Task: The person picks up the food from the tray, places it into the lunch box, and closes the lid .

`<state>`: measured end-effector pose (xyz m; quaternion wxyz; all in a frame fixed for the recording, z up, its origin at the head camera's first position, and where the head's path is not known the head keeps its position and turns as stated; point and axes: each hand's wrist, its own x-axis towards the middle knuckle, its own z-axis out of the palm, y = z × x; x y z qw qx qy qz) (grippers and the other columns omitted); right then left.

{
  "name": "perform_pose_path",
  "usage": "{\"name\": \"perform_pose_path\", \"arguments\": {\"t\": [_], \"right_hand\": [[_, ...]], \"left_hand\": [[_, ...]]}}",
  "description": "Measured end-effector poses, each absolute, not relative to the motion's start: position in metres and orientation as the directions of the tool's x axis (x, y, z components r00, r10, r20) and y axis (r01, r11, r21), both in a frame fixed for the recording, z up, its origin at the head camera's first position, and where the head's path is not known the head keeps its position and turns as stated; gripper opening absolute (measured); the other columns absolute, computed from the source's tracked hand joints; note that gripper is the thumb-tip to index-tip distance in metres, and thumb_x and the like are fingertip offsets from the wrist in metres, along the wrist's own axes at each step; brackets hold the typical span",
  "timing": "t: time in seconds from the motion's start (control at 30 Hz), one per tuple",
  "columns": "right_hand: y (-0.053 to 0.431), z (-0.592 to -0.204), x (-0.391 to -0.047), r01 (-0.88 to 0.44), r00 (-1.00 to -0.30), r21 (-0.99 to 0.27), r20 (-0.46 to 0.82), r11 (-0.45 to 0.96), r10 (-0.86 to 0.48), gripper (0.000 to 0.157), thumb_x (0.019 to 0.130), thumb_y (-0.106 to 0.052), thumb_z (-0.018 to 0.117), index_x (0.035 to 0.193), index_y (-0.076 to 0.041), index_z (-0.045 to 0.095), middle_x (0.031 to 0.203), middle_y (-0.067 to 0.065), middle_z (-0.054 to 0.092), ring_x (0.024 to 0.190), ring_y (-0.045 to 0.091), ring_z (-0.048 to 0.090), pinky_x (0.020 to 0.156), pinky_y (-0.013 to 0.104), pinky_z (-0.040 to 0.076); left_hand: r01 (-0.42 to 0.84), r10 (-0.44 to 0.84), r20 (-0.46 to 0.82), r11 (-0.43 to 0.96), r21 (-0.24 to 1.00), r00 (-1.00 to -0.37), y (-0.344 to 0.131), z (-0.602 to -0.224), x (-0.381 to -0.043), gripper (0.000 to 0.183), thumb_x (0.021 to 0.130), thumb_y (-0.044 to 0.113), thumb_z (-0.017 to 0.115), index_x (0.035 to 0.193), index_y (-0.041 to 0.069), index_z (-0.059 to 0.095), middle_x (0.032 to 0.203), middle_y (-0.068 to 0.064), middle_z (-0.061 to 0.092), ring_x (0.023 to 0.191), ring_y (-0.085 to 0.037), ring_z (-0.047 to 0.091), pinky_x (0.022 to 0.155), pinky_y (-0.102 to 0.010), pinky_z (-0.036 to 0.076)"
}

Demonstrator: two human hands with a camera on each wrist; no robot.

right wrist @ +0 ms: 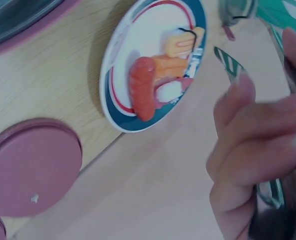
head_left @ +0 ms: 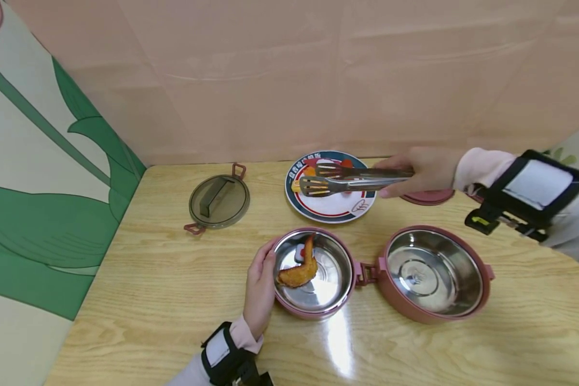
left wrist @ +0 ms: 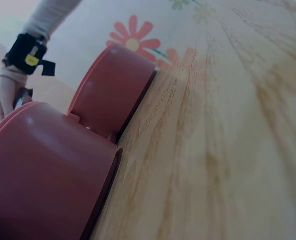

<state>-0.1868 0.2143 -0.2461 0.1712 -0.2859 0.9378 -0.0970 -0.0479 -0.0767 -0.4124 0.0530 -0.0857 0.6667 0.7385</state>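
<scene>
My left hand [head_left: 259, 292] holds the left side of a pink, steel-lined food container [head_left: 335, 284]. In it lie a fried chicken wing [head_left: 300, 274] and a small white-and-red piece [head_left: 299, 253]. Metal tongs [head_left: 325, 187] are in my right hand [head_left: 422, 169], their parted tips above a patterned plate [head_left: 330, 216]. On that plate the right wrist view shows a red sausage [right wrist: 142, 90], yellow-orange pieces [right wrist: 170, 67] and a white-and-pink piece [right wrist: 169, 92]. Nothing is visible between the tong tips. In the left wrist view the left hand is out of sight.
A larger pink steel-lined pot [head_left: 405, 300], with nothing in it, joins the left container by a clip [head_left: 366, 273]. A dark see-through lid [head_left: 236, 206] lies at the back left. Round pink lids [right wrist: 35, 170] lie right of the plate, partly under my right arm.
</scene>
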Motion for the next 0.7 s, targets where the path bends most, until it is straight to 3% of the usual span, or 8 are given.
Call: {"name": "perform_pose_path", "arguments": {"t": [0.17,0.27,0.4,0.53,0.7], "right_hand": [[0.208,-0.255,-0.190,-0.506,-0.806,-0.222,-0.222,0.833,-0.549,0.067,0.079,-0.039,0.077,0.135,-0.009,0.057,0.123,0.014,0.066,0.100,0.024,0.063,0.090,0.049,0.051],[0.203,-0.260,-0.192,-0.497,-0.814,-0.200,-0.231,0.845,-0.533,0.067,0.079,-0.037,0.078,0.136,-0.010,0.056,0.109,0.011,0.069,0.083,0.020,0.059,0.077,0.042,0.051],[0.199,-0.266,-0.196,-0.490,-0.820,-0.169,-0.242,0.855,-0.518,0.070,0.079,-0.037,0.078,0.138,-0.010,0.054,0.096,0.008,0.067,0.074,0.019,0.054,0.066,0.035,0.045],[0.196,-0.271,-0.198,-0.506,-0.817,-0.158,-0.226,0.848,-0.530,0.067,0.077,-0.036,0.079,0.135,-0.011,0.056,0.087,0.004,0.064,0.070,0.018,0.052,0.061,0.032,0.041],[0.192,-0.274,-0.199,-0.500,-0.828,-0.106,-0.232,0.859,-0.511,0.063,0.077,-0.037,0.079,0.134,-0.017,0.058,0.087,0.003,0.064,0.073,0.018,0.054,0.059,0.032,0.043]], "left_hand": [[-0.199,-0.037,-0.204,-0.094,0.975,-0.978,-0.077,-0.412,-0.048,0.039,0.106,0.023,0.032,0.140,0.012,0.047,0.146,-0.004,0.048,0.140,-0.021,0.038,0.119,-0.044,0.029],[-0.199,-0.045,-0.203,-0.092,0.976,-0.978,-0.077,-0.413,-0.048,0.039,0.106,0.022,0.032,0.139,0.012,0.048,0.145,-0.004,0.049,0.140,-0.021,0.039,0.119,-0.044,0.029],[-0.185,-0.057,-0.191,-0.095,0.978,-0.980,-0.076,-0.413,-0.048,0.038,0.105,0.020,0.033,0.138,0.010,0.049,0.144,-0.005,0.050,0.139,-0.020,0.039,0.119,-0.042,0.029],[-0.178,-0.064,-0.184,-0.095,0.979,-0.981,-0.076,-0.413,-0.047,0.037,0.105,0.020,0.033,0.137,0.010,0.050,0.143,-0.005,0.051,0.139,-0.019,0.040,0.120,-0.042,0.029],[-0.181,-0.060,-0.186,-0.092,0.979,-0.981,-0.076,-0.414,-0.047,0.038,0.105,0.021,0.033,0.138,0.010,0.049,0.144,-0.005,0.050,0.140,-0.020,0.039,0.120,-0.042,0.028]]}}
